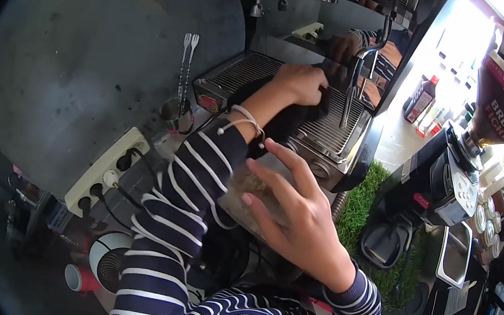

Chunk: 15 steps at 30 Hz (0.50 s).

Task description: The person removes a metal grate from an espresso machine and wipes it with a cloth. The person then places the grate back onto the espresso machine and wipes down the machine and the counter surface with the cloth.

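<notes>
- Black cloth [288, 121] is seen on the drip tray [337, 130], far centre; touched by left hand [301, 83], whose grip cannot be told.
- Right hand [304, 220] is held nearer, fingers apart.
- Green turf [362, 196] is laid at right.

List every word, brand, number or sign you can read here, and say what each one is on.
"FIGHT": on the grinder hopper, with "BRE" above it, ending unclear.
Hopper's upper lettering and pink label: too blurred to read surely.
Red badge on the coffee machine: unreadable.
Pink badge on the grinder body: unreadable.
Bottle label: too small.
</notes>
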{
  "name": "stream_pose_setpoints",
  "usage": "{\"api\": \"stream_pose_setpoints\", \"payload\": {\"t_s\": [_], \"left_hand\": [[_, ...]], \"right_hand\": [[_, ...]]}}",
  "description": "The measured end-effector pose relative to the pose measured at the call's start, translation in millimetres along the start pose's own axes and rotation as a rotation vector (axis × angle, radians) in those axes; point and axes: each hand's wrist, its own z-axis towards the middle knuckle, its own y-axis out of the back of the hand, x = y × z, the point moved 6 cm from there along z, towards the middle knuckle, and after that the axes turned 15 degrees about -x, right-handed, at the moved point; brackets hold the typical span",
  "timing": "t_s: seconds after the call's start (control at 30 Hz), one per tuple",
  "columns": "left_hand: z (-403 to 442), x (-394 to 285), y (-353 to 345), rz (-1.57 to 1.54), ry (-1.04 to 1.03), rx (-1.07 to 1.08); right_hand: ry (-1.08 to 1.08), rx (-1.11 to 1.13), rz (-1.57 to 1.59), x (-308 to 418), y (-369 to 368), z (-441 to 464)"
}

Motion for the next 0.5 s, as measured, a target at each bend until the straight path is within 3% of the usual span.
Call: {"api": "stream_pose_setpoints", "payload": {"t_s": [0.13,0.27,0.4,0.5], "left_hand": [[2,49,10,0.283,0.057,0.120],[3,106,19,0.390,0.122,0.023],[11,84,3,0.388,0.104,0.032],[2,7,2,0.243,0.036,0.089]], "right_hand": [[-0.033,-0.019,-0.112,5,30,-16],[-0.135,-0.088,-0.210,2,70,-37],[-0.198,-0.144,-0.193,5,87,-52],[-0.171,-0.119,-0.122,8,76,-55]]}}
